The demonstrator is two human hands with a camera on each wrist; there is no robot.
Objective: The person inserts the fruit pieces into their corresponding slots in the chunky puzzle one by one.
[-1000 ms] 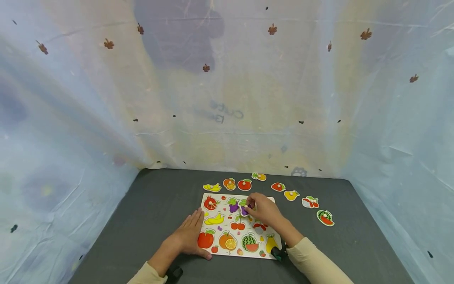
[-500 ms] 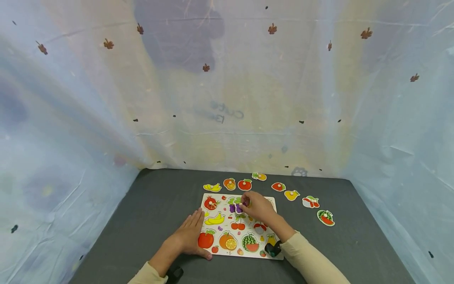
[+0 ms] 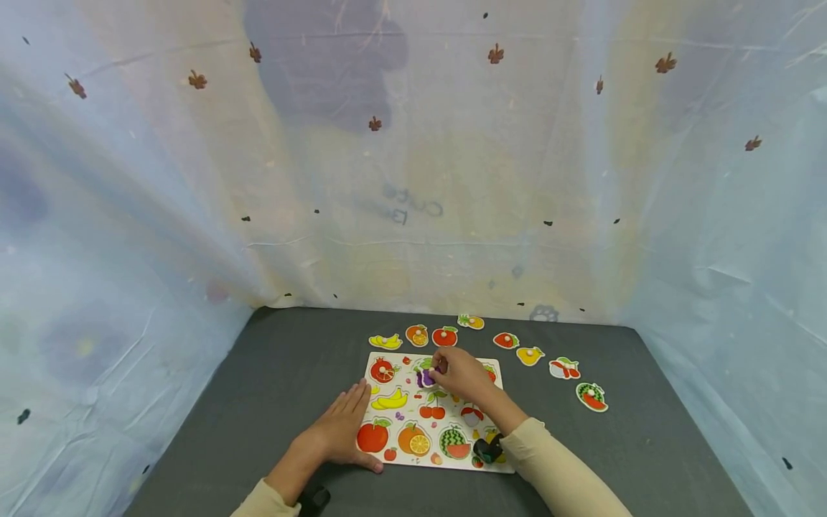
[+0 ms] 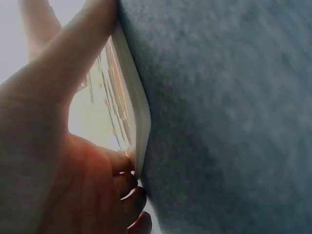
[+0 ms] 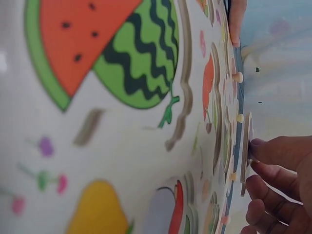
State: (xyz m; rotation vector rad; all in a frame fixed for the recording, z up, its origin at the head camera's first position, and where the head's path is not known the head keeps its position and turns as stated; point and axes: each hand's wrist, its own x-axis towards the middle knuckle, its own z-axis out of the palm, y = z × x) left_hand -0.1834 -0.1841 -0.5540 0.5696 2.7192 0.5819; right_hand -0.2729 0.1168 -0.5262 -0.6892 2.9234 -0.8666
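A white wooden fruit puzzle board [image 3: 413, 413] lies on the dark table, with recesses over pictures of fruit. My right hand [image 3: 464, 375] pinches a purple grape piece [image 3: 423, 378] over the grape recess at the board's far side. Seen edge-on in the right wrist view, that piece [image 5: 245, 153] stands apart from the board surface. Along the board's left edge, my left hand [image 3: 345, 425] rests with its fingers straight and thumb spread toward the near corner. The left wrist view shows the fingers [image 4: 129, 195] touching the board's rim. A pomegranate piece [image 3: 382, 370] sits in its recess.
Beyond the board lie banana [image 3: 385, 342], orange [image 3: 416, 335], tomato-like red [image 3: 445, 336] and pineapple [image 3: 471, 322] pieces. To the right are strawberry [image 3: 506, 340], pear [image 3: 530, 356], red-and-white fruit [image 3: 565, 368] and watermelon [image 3: 591, 396] pieces. A patterned curtain [image 3: 413, 179] surrounds the table.
My right hand has moved left across the board with the grape piece, bringing it over the grape recess. The left hand has stayed in place.
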